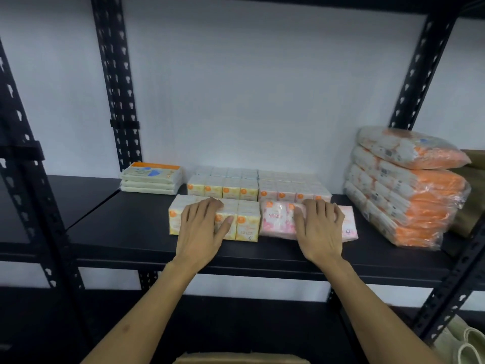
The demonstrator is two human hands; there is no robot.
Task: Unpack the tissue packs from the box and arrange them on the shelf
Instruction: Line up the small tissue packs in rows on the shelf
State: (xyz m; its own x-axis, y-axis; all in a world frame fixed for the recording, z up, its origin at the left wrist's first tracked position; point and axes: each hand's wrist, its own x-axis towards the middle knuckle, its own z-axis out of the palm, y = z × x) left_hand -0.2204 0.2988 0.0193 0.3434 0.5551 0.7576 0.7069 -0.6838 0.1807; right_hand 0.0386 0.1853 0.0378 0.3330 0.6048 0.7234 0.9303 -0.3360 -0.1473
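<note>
On the black shelf (131, 232) a yellow tissue pack bundle (246, 222) lies at the front, and my left hand (202, 229) rests flat on it with straight fingers. Beside it on the right lies a pink tissue pack bundle (275, 219). My right hand (319, 229) presses on that one, fingers spread over its top. Behind them stand a second yellow bundle (223, 189) and a second pink bundle (288, 191). The cardboard box (241, 359) shows only as a brown edge at the bottom of the view.
A stack of flat cream packs (152, 178) sits at the back left. A tall pile of orange-and-white packs (409, 187) fills the right end, with a brown bag (472, 179) behind it. Black perforated uprights (118, 82) frame the shelf. A pale bag (467, 342) lies at lower right.
</note>
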